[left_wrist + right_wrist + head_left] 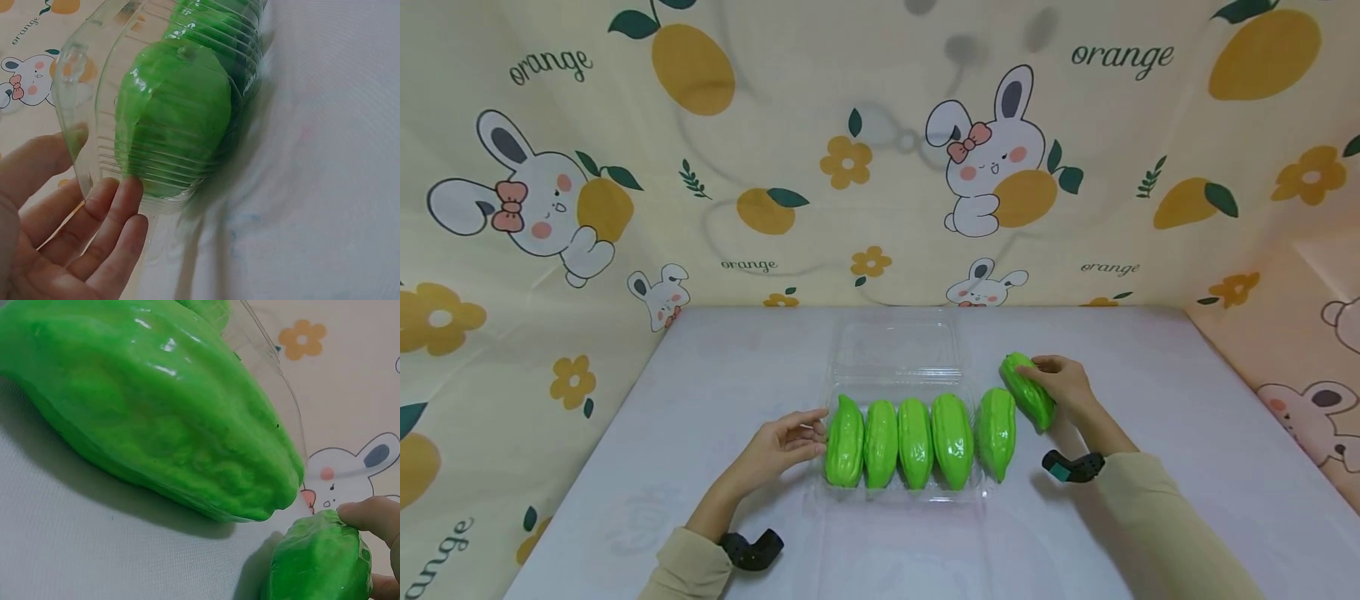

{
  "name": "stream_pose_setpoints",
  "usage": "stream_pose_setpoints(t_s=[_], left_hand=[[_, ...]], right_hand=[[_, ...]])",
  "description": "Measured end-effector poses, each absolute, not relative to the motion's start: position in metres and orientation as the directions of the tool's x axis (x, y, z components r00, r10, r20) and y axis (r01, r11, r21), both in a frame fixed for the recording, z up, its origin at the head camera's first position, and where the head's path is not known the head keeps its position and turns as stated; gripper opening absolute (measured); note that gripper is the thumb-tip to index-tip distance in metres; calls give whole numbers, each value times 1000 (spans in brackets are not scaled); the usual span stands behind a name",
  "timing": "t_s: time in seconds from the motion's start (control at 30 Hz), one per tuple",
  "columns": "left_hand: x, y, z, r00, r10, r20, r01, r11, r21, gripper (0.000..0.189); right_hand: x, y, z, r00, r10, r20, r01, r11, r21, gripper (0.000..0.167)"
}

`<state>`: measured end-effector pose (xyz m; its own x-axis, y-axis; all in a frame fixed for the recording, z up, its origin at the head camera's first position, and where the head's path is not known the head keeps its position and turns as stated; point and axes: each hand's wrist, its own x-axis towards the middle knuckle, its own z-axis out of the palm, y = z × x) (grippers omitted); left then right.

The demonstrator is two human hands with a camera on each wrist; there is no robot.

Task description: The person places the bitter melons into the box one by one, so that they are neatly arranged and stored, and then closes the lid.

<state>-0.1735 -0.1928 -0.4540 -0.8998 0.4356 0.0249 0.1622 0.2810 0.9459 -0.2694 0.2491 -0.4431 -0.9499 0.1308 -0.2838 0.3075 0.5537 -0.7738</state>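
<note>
Several glossy green gourds, long and ridged, lie side by side in a clear plastic box; the leftmost gourd is near my left hand. That hand holds the box's left rim between thumb and fingers, and in the left wrist view fingertips touch the ribbed wall beside a green gourd. My right hand pinches another green gourd by its upper part, right of the box. A loose gourd lies on the white tabletop between the box and that hand, large in the right wrist view.
The box's clear lid is folded back toward the wall. A printed curtain with rabbits and oranges hangs behind and beside the white table. Black wrist cameras are strapped at both wrists.
</note>
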Motion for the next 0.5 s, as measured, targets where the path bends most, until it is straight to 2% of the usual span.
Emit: stream_pose_setpoints(t_s=[0.5], left_hand=[[-175, -193, -456, -893, 448, 40, 174, 262, 949, 58]], right_hand=[[-266, 250, -441, -942, 156, -297, 333, 539, -774, 73]])
